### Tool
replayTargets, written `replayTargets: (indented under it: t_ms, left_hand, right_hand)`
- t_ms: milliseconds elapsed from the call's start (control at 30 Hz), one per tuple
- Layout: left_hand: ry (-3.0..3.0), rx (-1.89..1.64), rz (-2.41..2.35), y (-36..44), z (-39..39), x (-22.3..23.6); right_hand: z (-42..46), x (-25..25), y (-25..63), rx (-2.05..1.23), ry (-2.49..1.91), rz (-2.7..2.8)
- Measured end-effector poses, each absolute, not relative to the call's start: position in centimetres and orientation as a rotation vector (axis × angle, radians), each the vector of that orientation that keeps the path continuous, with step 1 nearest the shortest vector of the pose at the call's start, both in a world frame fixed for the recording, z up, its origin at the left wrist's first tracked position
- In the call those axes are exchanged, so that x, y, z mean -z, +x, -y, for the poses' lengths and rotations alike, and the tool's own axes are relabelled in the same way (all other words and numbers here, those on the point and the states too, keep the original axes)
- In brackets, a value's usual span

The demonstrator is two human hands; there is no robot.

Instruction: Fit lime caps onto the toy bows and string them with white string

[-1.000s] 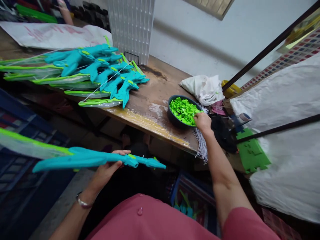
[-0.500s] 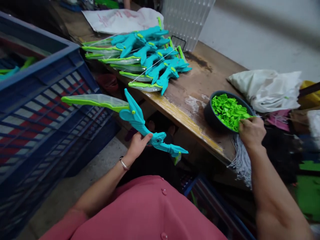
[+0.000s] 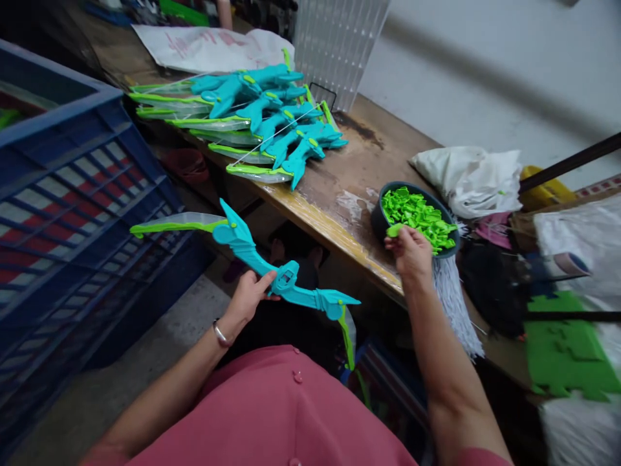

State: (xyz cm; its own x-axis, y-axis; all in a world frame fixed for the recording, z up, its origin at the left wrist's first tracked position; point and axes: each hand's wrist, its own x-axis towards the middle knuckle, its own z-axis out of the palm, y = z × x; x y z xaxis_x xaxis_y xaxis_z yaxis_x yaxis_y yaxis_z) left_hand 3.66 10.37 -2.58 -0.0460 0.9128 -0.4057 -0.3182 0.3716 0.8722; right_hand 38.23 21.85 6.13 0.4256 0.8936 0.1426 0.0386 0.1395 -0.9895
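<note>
My left hand (image 3: 250,294) grips a turquoise toy bow (image 3: 247,252) near its middle, with green and clear limbs at both ends. A small opening shows in the bow's centre piece. Over the near rim of a dark round bowl (image 3: 381,226), my right hand (image 3: 412,252) pinches a small green plastic piece (image 3: 394,230). Many similar green pieces (image 3: 412,210) fill the bowl. Several more turquoise and green toy bows (image 3: 276,123) lie in a row on the wooden table (image 3: 334,188), some with white strings showing.
A tall blue crate (image 3: 97,162) stands at the left. Bundled pale strings (image 3: 453,304) hang off the table edge below the bowl. A white bag (image 3: 470,178) lies behind it, and green foam mats (image 3: 563,343) sit at the far right.
My right hand has come away from the bowl's right side to its near left, now with a green piece. The bow in my left hand has turned, showing its centre and lower limb.
</note>
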Motion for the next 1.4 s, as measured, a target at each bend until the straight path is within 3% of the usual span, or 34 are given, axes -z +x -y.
replayTargets:
  t_ms: [200,533,933,1400]
  left_hand:
    - [0.669,-1.053,-1.217,4.7,-9.7,3.4]
    - [0.69,-1.001,-1.17,5.2,-9.1,4.6]
    - [0.773,-1.031,-1.107,5.0,-8.9,4.6]
    - [0.899,-1.016,-1.109,4.8,-8.8,5.4]
  right_hand:
    - [-16.8,-4.3,30.5,-1.231,-1.215,1.015]
    - [-11.7,-1.5,25.3,-1.571,-1.252,1.474]
    - [-9.3,1.2,23.0,-1.244,-1.343,1.479]
    - [-8.9,-0.4,22.6,-0.907,-1.308,1.859]
